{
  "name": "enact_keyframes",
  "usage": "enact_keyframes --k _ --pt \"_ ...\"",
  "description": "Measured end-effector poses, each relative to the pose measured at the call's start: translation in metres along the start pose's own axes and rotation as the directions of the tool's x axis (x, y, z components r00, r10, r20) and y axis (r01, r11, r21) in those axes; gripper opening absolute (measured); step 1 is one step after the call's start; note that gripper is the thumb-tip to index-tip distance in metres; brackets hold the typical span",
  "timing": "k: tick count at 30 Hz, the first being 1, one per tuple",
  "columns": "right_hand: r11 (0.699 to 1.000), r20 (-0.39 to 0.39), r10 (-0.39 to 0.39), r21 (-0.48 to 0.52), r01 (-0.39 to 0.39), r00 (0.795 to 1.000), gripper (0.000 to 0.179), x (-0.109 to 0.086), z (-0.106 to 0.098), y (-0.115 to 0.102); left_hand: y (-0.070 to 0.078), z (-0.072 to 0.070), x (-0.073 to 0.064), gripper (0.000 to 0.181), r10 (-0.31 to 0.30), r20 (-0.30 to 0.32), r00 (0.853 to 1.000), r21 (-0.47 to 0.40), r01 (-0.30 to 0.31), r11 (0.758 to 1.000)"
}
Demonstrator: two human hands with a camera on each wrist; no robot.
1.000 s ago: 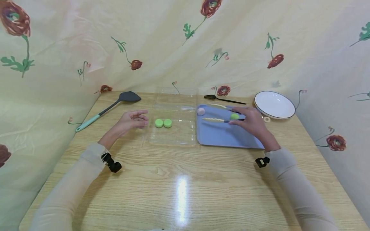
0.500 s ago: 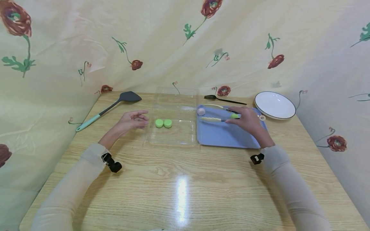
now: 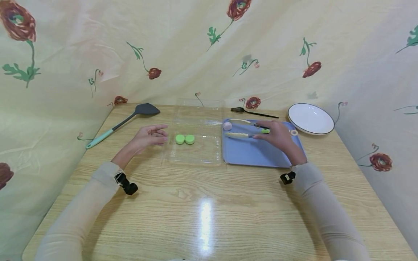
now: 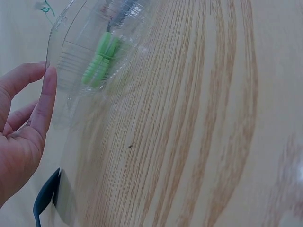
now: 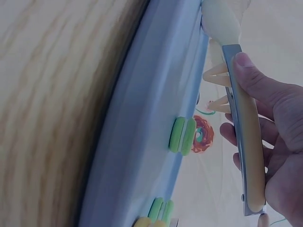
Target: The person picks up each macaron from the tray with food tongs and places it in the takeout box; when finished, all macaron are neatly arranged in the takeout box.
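Clear plastic forms the open hinged box (image 3: 199, 156) at the centre of the head view, laid flat with its lid tipped back toward the wall, probably so the front half is reachable from above; two round green macarons (image 3: 180, 139) sit there side by side. The left hand (image 3: 148, 136), its fingers loosely extended and thumb apart, lies at the box's left rim, perhaps to steady something so light; whether it presses is unclear. Right of centre, the right hand (image 3: 277, 135) holds cream-tipped tongs (image 3: 238, 135) by their arms, thumb on one and fingers on the other, a hold that likely lets a small squeeze control the gap. The tips stand apart around a pale pink round macaron (image 3: 227, 126) in the upper left corner of the rectangular blue tray (image 3: 248, 152).
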State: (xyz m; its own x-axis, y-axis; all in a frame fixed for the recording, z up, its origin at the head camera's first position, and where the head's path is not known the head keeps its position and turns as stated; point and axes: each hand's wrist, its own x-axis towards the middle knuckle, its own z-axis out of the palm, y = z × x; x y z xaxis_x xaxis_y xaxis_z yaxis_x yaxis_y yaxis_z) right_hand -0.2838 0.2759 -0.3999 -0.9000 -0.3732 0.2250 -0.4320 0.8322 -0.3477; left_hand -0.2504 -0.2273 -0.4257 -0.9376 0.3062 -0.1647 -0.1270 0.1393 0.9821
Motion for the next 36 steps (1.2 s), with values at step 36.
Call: enact_keyframes --k 36 --pt "0.997 0.06 0.077 0.014 -0.078 0.995 0.051 0.0015 0.0037 0.0007 0.0005 0.0004 -0.0001 0.066 0.0 -0.001 1.0 -0.012 0.0 1.0"
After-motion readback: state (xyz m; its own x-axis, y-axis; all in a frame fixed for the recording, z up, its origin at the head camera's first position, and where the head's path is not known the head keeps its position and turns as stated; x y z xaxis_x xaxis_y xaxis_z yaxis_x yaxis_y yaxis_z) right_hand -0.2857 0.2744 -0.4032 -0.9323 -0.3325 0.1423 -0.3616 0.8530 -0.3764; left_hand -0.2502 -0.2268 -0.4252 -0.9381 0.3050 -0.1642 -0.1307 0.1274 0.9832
